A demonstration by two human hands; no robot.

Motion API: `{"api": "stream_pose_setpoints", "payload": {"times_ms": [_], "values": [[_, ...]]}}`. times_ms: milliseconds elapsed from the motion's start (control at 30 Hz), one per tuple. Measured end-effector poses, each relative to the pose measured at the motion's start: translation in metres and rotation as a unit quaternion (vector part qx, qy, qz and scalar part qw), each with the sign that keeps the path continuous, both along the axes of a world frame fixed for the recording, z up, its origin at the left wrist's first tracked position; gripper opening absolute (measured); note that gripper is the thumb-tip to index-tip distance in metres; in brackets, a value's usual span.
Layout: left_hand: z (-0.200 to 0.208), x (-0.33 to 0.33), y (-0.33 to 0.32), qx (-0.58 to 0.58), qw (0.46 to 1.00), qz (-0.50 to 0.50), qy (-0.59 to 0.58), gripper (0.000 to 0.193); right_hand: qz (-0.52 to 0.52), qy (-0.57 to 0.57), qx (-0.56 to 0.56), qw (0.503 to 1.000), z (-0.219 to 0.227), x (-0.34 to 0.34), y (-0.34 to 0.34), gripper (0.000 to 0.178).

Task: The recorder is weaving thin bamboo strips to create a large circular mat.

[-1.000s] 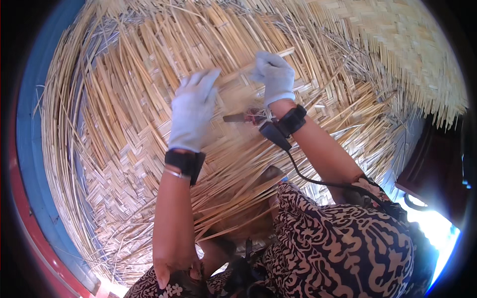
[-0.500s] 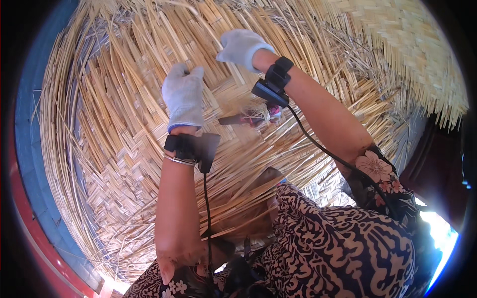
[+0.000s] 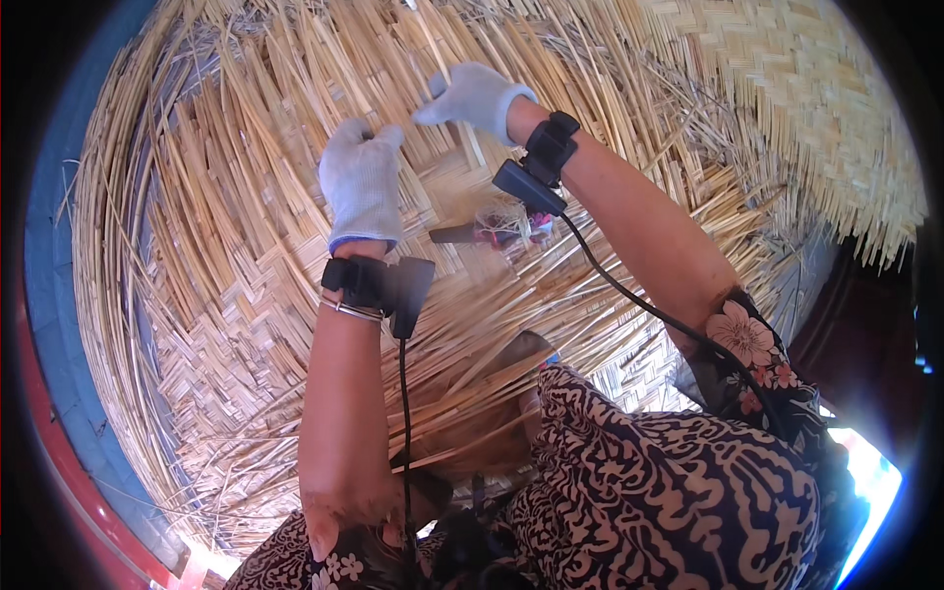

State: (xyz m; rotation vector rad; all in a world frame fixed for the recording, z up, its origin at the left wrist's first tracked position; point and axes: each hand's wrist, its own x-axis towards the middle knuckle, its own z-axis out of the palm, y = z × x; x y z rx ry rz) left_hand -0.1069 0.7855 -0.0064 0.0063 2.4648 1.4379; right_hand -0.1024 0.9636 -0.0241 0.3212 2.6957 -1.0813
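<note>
Both my hands wear white knitted gloves over a broad mat point(image 3: 256, 295) woven from pale straw-like strips. My left hand point(image 3: 361, 187) rests on the long loose strips left of centre, its fingers curled down against them. Whether a strip is inside that hand is hidden by the glove. To the upper right, my right hand point(image 3: 472, 100) is closed around a flat pale strip point(image 3: 430, 41), which shows above and below the fingers. A knife point(image 3: 454, 234) with a dark blade and a colourful wrapped handle lies on the weave below my hands.
Loose strips fan out along the far and left edges. Another woven sheet point(image 3: 796, 108) overlaps at the upper right. Black devices point(image 3: 531, 187) are strapped to both wrists, with cables running down my arms. A patterned cloth point(image 3: 678, 482) covers my lap, and a bare foot shows near it.
My right hand has shifted slightly down and left, toward my left hand, and a strip now stands out above it. My left hand has barely moved.
</note>
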Motion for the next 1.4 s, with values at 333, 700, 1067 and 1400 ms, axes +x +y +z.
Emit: {"api": "stream_pose_setpoints", "payload": {"times_ms": [333,700,1067,1400], "values": [[-0.015,0.003,0.014,-0.083,0.976,-0.102,0.173,0.018,0.011,0.025,-0.115,0.993,0.009,0.014,0.007,0.041],[-0.027,0.046,-0.011,-0.352,0.814,-0.239,0.396,0.031,-0.311,0.182,-0.010,0.933,-0.009,0.087,-0.005,0.008],[0.004,0.044,0.072,-0.139,0.898,-0.291,0.301,0.024,-0.379,0.174,-0.348,0.839,0.035,0.083,0.045,0.034],[0.026,0.032,0.087,0.074,0.993,-0.082,0.033,0.013,-0.102,-0.026,0.021,0.994,0.024,0.026,0.108,0.051]]}}
